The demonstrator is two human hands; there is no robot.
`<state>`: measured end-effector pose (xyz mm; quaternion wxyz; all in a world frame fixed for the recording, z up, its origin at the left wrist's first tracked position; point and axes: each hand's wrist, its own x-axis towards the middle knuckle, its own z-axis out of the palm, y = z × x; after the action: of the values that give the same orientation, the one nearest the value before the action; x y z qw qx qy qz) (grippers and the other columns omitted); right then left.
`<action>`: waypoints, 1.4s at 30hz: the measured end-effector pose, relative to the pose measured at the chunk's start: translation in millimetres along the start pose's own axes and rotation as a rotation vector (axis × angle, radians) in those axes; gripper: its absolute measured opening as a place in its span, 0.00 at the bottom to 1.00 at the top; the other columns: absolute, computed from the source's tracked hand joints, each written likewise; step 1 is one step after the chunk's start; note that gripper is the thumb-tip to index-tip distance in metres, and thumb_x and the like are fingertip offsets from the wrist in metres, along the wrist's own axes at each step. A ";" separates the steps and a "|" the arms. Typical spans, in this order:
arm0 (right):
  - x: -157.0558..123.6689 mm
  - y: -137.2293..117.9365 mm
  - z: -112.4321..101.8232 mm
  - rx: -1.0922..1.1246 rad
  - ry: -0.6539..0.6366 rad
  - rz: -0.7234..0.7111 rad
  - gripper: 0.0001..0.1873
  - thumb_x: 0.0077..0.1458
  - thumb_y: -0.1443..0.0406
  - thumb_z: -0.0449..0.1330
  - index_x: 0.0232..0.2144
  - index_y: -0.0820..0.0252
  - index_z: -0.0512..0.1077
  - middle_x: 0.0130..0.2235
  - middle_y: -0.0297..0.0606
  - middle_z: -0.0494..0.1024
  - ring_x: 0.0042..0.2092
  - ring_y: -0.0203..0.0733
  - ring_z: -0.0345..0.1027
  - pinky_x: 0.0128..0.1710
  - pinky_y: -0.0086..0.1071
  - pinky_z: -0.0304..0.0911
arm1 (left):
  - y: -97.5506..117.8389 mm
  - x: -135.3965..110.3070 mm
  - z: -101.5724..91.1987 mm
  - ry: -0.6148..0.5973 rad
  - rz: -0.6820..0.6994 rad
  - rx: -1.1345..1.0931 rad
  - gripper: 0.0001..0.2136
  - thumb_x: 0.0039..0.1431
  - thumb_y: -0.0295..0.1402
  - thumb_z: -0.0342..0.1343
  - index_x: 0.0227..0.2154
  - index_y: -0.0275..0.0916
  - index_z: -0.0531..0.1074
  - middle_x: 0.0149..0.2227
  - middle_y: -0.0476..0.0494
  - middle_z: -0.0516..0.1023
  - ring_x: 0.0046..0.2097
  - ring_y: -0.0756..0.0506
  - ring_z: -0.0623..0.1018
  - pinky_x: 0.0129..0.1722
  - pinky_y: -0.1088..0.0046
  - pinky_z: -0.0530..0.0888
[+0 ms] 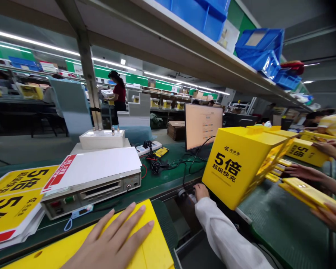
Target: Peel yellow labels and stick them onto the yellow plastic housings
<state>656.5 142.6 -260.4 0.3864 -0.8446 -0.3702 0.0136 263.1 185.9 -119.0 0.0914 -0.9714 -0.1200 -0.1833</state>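
Two hands are at work on a green bench point(162, 183). The left hand point(114, 239) lies palm down on a flat yellow panel point(156, 250) at the near edge, its grip spread wide with all fingers splayed on the surface. The right hand point(201, 191), in a white sleeve, reaches to the lower left corner of an upright yellow box point(235, 164) printed with a large "5"; it touches or nearly touches that corner, and whether its grip is pressed together cannot be told. Behind the left hand sits a grey tester unit point(95, 186), with a stack of yellow printed signs point(11, 201) to its left. A monitor point(203, 125) and tangled black cables point(168, 164) stand further back. At the right, a co-worker's hand point(299, 172) rests among more yellow parts.
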 end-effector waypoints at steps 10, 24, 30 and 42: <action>9.7 -148.1 2.7 0.974 -0.119 0.287 0.09 0.60 0.65 0.50 0.37 0.67 0.66 0.34 0.36 0.70 0.35 0.35 0.68 0.34 0.32 0.68 | -4.2 19.7 -38.5 -0.453 -0.314 -0.471 0.24 0.58 0.50 0.39 0.57 0.58 0.51 0.63 0.54 0.46 0.63 0.37 0.47 0.58 0.45 0.46; -24.2 -215.6 -70.9 1.234 -0.426 0.386 0.09 0.58 0.66 0.52 0.40 0.65 0.66 0.32 0.35 0.71 0.28 0.31 0.65 0.25 0.25 0.62 | 10.3 166.7 -3.6 -0.207 -0.750 -1.501 0.08 0.57 0.29 0.53 0.24 0.32 0.67 0.23 0.51 0.67 0.22 0.55 0.65 0.20 0.81 0.62; -92.6 -188.2 -120.5 1.089 -0.780 0.324 0.23 0.43 0.51 0.62 0.31 0.68 0.67 0.17 0.31 0.65 0.18 0.34 0.58 0.21 0.32 0.63 | 0.7 200.7 -25.3 0.089 -0.925 -1.766 0.06 0.60 0.29 0.50 0.30 0.31 0.66 0.25 0.52 0.65 0.22 0.56 0.65 0.19 0.82 0.65; -223.0 -198.3 -248.2 1.137 -0.685 -0.295 0.34 0.35 0.53 0.69 0.46 0.52 0.65 0.44 0.38 0.71 0.48 0.41 0.65 0.45 0.30 0.63 | -5.3 169.2 -76.3 0.079 -1.127 -1.768 0.07 0.60 0.29 0.50 0.39 0.32 0.66 0.34 0.45 0.69 0.30 0.52 0.70 0.25 0.77 0.71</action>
<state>449.5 -73.9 -13.7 0.6291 -0.3988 -0.5185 0.4198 389.2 207.8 15.6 -0.7454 -0.4890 -0.3755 -0.2535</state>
